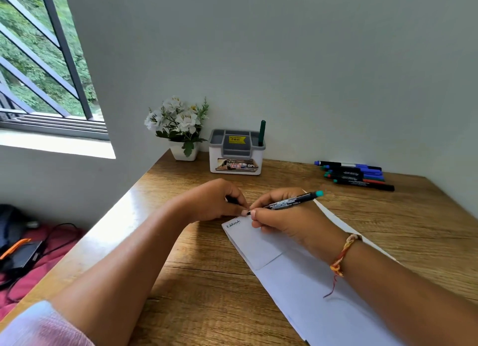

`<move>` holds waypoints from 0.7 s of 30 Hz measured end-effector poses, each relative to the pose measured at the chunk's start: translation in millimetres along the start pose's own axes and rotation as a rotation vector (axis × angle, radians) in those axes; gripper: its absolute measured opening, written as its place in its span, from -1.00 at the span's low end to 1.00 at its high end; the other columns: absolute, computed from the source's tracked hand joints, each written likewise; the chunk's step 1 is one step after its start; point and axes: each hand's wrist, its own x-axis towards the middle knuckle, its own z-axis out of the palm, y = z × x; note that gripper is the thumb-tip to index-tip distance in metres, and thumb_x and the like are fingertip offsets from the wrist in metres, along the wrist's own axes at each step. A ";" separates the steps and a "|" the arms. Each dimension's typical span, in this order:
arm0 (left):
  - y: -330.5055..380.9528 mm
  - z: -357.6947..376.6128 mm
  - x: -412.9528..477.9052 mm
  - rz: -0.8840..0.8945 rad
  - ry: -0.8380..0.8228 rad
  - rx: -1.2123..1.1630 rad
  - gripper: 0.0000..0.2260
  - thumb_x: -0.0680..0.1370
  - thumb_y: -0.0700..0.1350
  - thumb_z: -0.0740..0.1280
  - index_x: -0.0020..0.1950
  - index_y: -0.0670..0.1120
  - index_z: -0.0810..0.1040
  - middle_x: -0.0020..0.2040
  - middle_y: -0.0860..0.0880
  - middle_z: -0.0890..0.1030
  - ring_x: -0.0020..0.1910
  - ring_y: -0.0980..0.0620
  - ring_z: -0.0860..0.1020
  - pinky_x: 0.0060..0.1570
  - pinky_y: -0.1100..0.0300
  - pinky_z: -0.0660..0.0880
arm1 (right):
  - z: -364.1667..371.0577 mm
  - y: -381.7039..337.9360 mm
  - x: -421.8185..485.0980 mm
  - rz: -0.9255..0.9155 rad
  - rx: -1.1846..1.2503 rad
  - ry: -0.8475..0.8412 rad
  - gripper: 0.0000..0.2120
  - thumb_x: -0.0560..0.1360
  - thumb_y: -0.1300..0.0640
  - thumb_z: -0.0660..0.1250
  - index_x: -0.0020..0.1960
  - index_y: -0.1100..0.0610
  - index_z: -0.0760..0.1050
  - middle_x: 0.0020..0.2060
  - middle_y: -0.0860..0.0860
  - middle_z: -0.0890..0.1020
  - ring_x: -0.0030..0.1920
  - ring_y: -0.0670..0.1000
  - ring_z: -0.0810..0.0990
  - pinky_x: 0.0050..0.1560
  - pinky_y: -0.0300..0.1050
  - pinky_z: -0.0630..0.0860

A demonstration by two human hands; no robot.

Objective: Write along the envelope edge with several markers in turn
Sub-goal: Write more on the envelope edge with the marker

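A long white envelope [292, 265] lies slanted on the wooden desk [196, 288], with a short line of handwriting near its far left corner. My right hand [282, 219] grips a black marker [292, 200] with a teal end, its tip down at the envelope's far edge. My left hand [219, 201] sits just left of that tip, fingers curled round a small black piece, likely the marker's cap. Several more markers [354, 175] lie side by side at the back right of the desk.
A white and grey desk organiser [236, 154] holding a dark green pen [261, 133] stands against the wall. A white pot of artificial flowers [181, 131] sits to its left. The desk's left edge drops to red bedding with a black device [23, 255].
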 end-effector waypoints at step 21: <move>-0.6 -5.7 -5.4 -0.029 -0.063 -0.098 -0.84 0.48 -0.14 0.52 0.00 0.08 0.74 -0.08 0.12 0.71 -0.02 0.05 0.63 0.13 0.02 0.55 | 14.2 26.8 8.3 -0.077 -0.260 0.133 -0.93 0.33 -0.06 0.48 -0.19 -0.17 0.73 -0.26 -0.25 0.72 -0.18 -0.24 0.66 -0.27 -0.36 0.50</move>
